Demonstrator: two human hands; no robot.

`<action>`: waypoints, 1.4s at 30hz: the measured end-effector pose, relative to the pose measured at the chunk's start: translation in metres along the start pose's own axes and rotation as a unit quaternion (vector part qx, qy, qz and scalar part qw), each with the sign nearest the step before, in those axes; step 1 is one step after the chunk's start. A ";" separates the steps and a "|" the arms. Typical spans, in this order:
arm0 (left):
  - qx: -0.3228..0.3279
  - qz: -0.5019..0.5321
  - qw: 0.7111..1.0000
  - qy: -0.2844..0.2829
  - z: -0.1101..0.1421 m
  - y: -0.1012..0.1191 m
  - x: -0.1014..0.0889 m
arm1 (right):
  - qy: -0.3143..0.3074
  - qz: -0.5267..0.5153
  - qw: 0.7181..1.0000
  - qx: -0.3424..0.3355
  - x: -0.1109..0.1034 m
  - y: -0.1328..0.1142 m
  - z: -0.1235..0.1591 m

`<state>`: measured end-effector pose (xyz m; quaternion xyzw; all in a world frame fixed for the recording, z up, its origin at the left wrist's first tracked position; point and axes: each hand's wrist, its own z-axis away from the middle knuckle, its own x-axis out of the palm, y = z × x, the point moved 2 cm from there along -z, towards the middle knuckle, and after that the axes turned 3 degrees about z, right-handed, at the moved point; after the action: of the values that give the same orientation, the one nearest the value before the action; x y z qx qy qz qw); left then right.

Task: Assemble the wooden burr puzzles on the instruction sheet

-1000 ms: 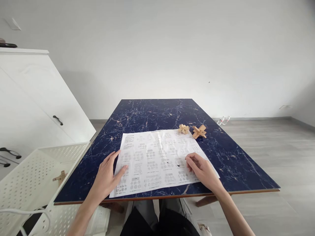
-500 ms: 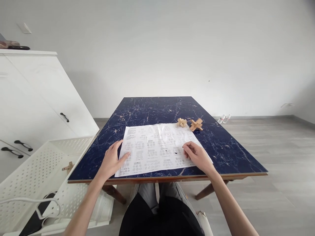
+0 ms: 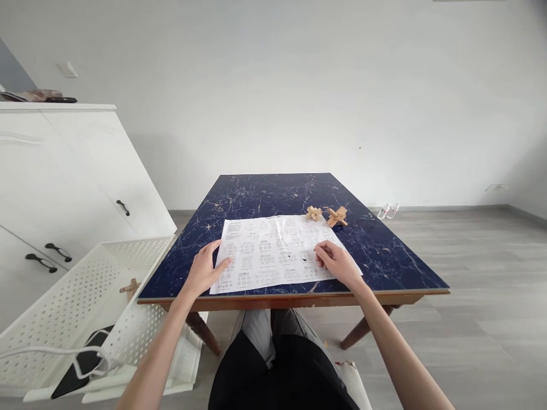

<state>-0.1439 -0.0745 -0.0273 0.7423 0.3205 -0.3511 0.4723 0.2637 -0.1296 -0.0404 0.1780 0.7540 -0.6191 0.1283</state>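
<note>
A large printed sheet [image 3: 265, 256] with rows of small grey diagrams lies on the blue marbled table [image 3: 273, 193]. My left hand [image 3: 205, 266] rests at its left edge, thumb spread over the paper and fingers outstretched beside it. On the right part of the sheet lies my right hand [image 3: 335, 261], its fingers curled in loosely with nothing visible in them. Two interlocking wooden puzzles stand near the sheet's far right corner: a smaller pale one [image 3: 314, 213] on the paper's edge and a larger one [image 3: 337, 216] on the tabletop. Neither hand touches them.
Left of the table is a white perforated basket [image 3: 55, 296] holding a wooden cross-shaped piece [image 3: 130, 288], a white cable [image 3: 47, 351] and a black flat object [image 3: 83, 364]. A white cabinet [image 3: 77, 171] stands behind it. Two clear bottles [image 3: 388, 211] sit by the wall.
The camera view has tilted slightly upward and shifted left, so the scene sits differently in frame. Both hands keep their places on the sheet, and the wooden puzzles have not moved.
</note>
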 end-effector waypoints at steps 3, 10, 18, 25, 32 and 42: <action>0.001 -0.003 1.000 0.004 -0.001 -0.006 0.002 | 0.003 0.002 1.000 -0.001 0.001 0.004 -0.001; 0.009 -0.012 1.000 0.018 -0.002 -0.014 0.006 | 0.007 -0.006 1.000 -0.004 0.002 0.007 -0.003; 0.014 -0.019 0.999 0.026 -0.004 -0.021 0.010 | 0.015 -0.014 1.000 -0.003 0.002 0.013 -0.003; 0.011 -0.016 0.999 0.031 -0.003 -0.020 0.011 | 0.014 -0.015 1.000 -0.006 0.003 0.014 -0.004; 0.008 -0.016 0.999 0.029 -0.002 -0.019 0.010 | 0.014 -0.021 1.000 -0.007 0.002 0.014 -0.003; 0.009 -0.016 1.000 0.024 -0.003 -0.018 0.009 | 0.014 -0.027 1.000 -0.007 0.003 0.014 -0.003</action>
<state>-0.1529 -0.0641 -0.0431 0.7492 0.3410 -0.3433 0.4522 0.2671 -0.1235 -0.0536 0.1654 0.7643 -0.6148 0.1023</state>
